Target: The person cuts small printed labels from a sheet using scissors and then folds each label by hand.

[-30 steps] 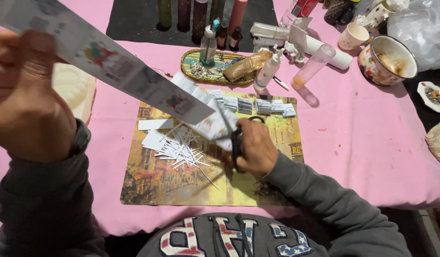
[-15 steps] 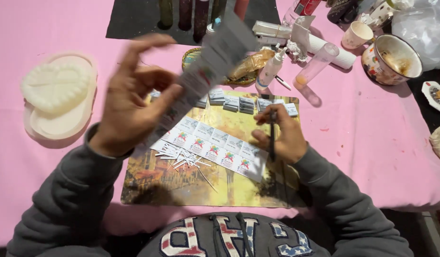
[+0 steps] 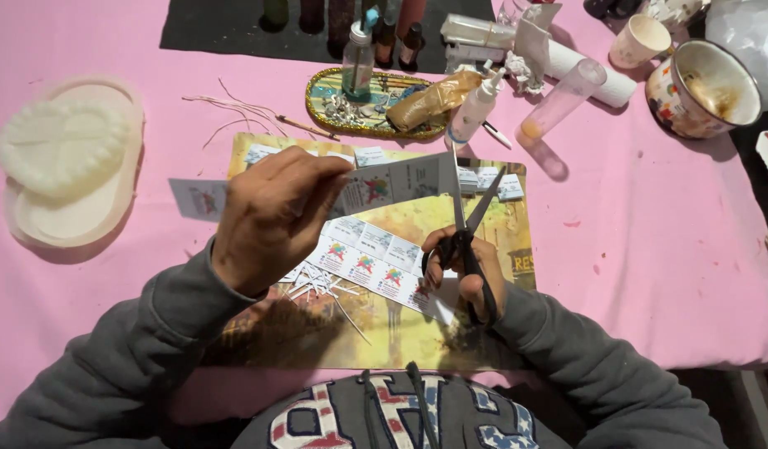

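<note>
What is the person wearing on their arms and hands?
Both arms are covered by long grey sweatshirt sleeves with ribbed cuffs at the wrists. The left hand and right hand are bare: no gloves, and no rings or watch that I can make out. The same grey top shows at the bottom edge, with big red, white and blue patterned letters and a dark drawstring.

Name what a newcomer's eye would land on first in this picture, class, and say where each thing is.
At centre, the left hand holds up a printed paper strip while the right hand works black scissors, blades open at the strip's end. Far left on the pink tablecloth lies a white mould; a stained bowl sits top right.
</note>
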